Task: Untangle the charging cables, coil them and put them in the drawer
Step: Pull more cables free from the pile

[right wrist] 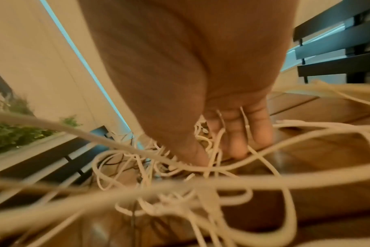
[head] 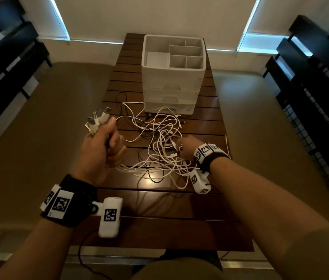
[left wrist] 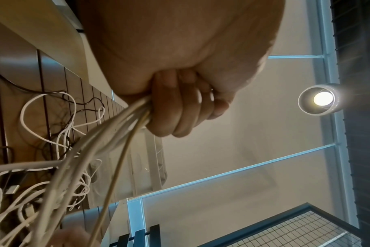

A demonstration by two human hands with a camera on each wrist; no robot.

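A dark slatted wooden table (head: 165,201) carries everything. At its far end stands a white plastic drawer unit (head: 172,81) with a divided tray on top; its three drawers all look closed, and no cable shows inside them as far as can be seen.

In front of the unit lies the tangle of charging cables (head: 159,138), mostly white with a few thin black ones, spread loose over the slats and knotted together in the middle.

The left hand (head: 103,146) is raised above the table's left side, fingers curled tight round a bundle of cable ends; their plugs (head: 97,122) stick up above the fist and the cords trail down into the heap.

The right hand (head: 188,148) reaches into the tangle, its fingers (right wrist: 239,133) extended with strands running between them; whether it pinches any strand cannot be told.

The task looks barely begun: the ends are gathered, but nothing is separated, coiled or stowed.
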